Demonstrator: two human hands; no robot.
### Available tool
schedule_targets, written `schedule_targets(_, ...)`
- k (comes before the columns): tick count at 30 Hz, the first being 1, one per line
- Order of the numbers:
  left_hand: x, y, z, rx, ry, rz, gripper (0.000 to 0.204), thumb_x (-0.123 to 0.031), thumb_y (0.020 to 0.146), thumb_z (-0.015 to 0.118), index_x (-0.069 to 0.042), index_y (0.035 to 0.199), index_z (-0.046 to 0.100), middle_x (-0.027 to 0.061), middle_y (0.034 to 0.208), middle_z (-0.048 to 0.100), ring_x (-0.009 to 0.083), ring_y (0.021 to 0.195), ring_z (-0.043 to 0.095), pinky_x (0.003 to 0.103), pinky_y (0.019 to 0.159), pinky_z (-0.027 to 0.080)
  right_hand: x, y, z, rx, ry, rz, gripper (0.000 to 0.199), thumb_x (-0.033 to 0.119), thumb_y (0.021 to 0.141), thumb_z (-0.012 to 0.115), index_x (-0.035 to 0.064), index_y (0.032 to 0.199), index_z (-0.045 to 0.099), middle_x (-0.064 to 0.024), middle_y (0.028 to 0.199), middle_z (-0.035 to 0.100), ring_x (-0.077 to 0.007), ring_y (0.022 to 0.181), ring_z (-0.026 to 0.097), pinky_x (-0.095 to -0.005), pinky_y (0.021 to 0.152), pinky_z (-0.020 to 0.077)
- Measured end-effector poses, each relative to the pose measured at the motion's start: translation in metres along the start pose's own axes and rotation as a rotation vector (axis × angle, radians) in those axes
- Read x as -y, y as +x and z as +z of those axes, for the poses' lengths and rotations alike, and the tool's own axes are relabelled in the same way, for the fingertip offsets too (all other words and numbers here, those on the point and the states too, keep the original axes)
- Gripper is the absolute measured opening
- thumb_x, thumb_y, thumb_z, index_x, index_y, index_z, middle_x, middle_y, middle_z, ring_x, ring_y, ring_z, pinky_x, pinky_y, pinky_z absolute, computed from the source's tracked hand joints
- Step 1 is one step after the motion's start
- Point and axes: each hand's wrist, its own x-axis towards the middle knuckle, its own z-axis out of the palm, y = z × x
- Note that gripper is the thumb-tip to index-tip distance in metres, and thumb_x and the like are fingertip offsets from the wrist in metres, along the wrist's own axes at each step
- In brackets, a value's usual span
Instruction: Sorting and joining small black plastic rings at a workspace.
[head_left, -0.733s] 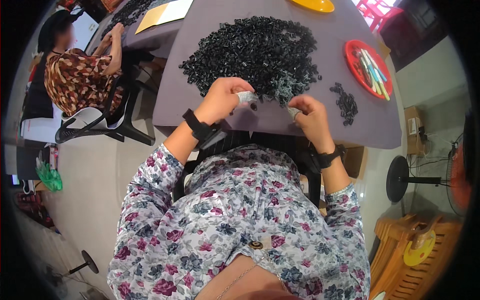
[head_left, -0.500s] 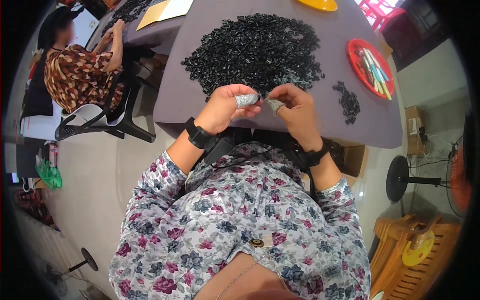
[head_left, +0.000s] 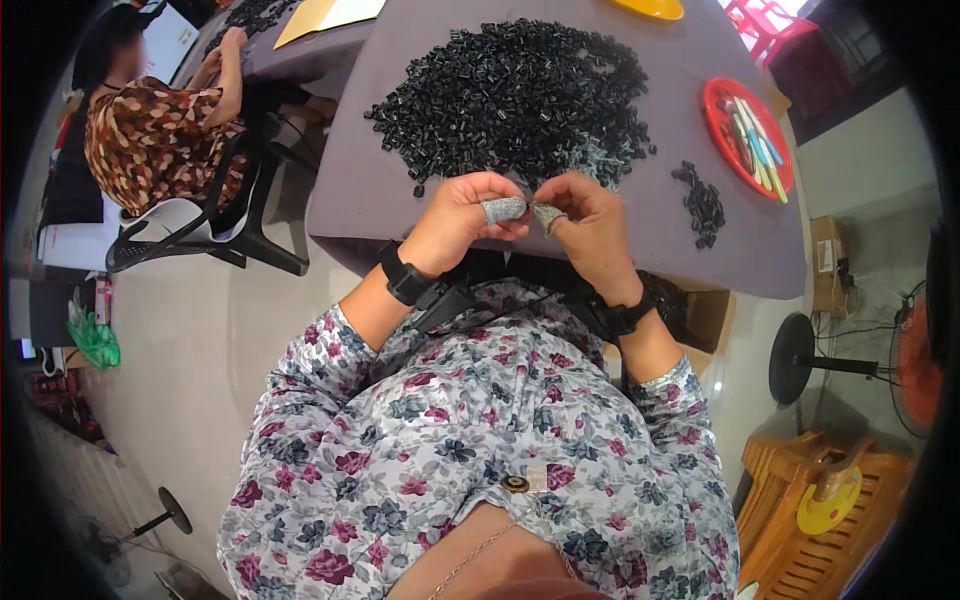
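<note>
Fingertips do the work here: your left hand [head_left: 468, 215] and right hand [head_left: 590, 222] are curled nearly closed, meeting over the table edge [head_left: 560, 268] and pinching a small black part [head_left: 527, 212] between grey finger cots [head_left: 503, 209]. It looks light, stiff, probably slippery, so grip its ends. It is too hidden to tell its pointing; the black pile [head_left: 520, 90] lies just beyond.

Soft, even daylight fills the scene, brightest at the upper right. The bench [head_left: 640, 230] casts a faint shadow on the floor [head_left: 200, 340]. Fisheye bending curves straight edges, and black vignetting rings the sharp centre.
</note>
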Motion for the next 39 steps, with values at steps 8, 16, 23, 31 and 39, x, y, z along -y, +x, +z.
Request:
schedule_targets(8,0.005,-0.004,0.002,-0.006,0.125,0.021,0.01,-0.003,0.1,0.063,-0.001,0.108,0.068,0.0073,0.098,0.074,0.0135,0.082,0.073,0.026,0.077,0.061,0.005,-0.007,0.001,0.047,-0.069,0.005,0.017,-0.008,0.088,0.065,0.0003,0.102,0.068,-0.0019,0.093,0.07,-0.0096,0.086,0.067,-0.0241,0.077,0.0526)
schedule_targets(16,0.011,-0.008,-0.003,0.013,0.087,0.02,0.012,0.001,0.099,0.06,0.001,0.108,0.068,0.0072,0.097,0.073,0.0159,0.082,0.074,0.027,0.075,0.061,-0.003,-0.009,0.004,0.125,0.075,0.053,0.017,-0.009,0.089,0.063,-0.0005,0.103,0.067,-0.0022,0.096,0.07,-0.009,0.088,0.067,-0.0243,0.079,0.0532)
schedule_targets(23,0.013,-0.008,0.0,-0.086,-0.054,-0.014,0.011,-0.003,0.101,0.06,0.0,0.109,0.068,0.0087,0.099,0.073,0.0159,0.082,0.074,0.027,0.076,0.062,-0.006,-0.009,0.013,0.032,0.008,-0.004,0.016,-0.008,0.09,0.064,-0.0001,0.103,0.067,-0.0022,0.095,0.07,-0.008,0.087,0.066,-0.0231,0.078,0.0524)
schedule_targets(31,0.019,-0.009,-0.004,-0.042,0.029,0.002,0.011,-0.003,0.1,0.062,0.001,0.109,0.067,0.0088,0.099,0.073,0.0156,0.084,0.074,0.028,0.079,0.063,-0.008,-0.016,0.017,0.002,-0.024,0.032,0.016,-0.009,0.086,0.064,-0.001,0.099,0.069,-0.0023,0.092,0.07,-0.009,0.085,0.067,-0.0249,0.074,0.0538)
schedule_targets(39,0.015,-0.012,-0.016,0.038,0.186,0.062,0.011,-0.005,0.099,0.063,-0.001,0.109,0.068,0.0091,0.098,0.075,0.0162,0.084,0.074,0.028,0.079,0.062,-0.003,-0.005,0.004,0.213,0.151,0.232,0.027,-0.007,0.091,0.058,-0.0016,0.116,0.067,-0.0066,0.107,0.072,-0.0116,0.091,0.07,-0.0246,0.075,0.0579)
